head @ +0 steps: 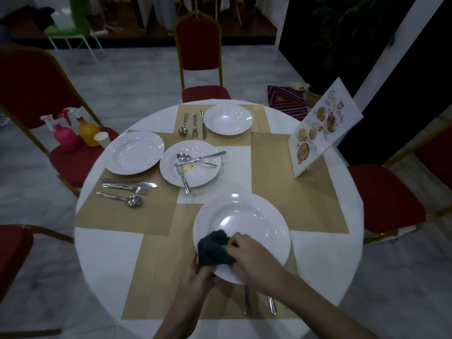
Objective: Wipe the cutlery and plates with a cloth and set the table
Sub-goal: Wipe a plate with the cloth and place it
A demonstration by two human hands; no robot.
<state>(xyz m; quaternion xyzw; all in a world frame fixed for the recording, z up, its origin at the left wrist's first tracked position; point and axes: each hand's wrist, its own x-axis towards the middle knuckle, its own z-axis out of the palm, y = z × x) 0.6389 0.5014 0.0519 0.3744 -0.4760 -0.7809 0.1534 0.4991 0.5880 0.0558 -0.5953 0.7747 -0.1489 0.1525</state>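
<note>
The near plate is gripped at its rim by the left hand. The dark cloth is pinched by the right hand — it should be swept in firm circles, rim included.

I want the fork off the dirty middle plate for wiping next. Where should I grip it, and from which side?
Pinch the fork by its handle end, which sticks out past the near rim of the dirty plate, coming from the near side. That end lies clear over the table, while its tines sit inside the plate under the crossed knife and spoon.
</note>
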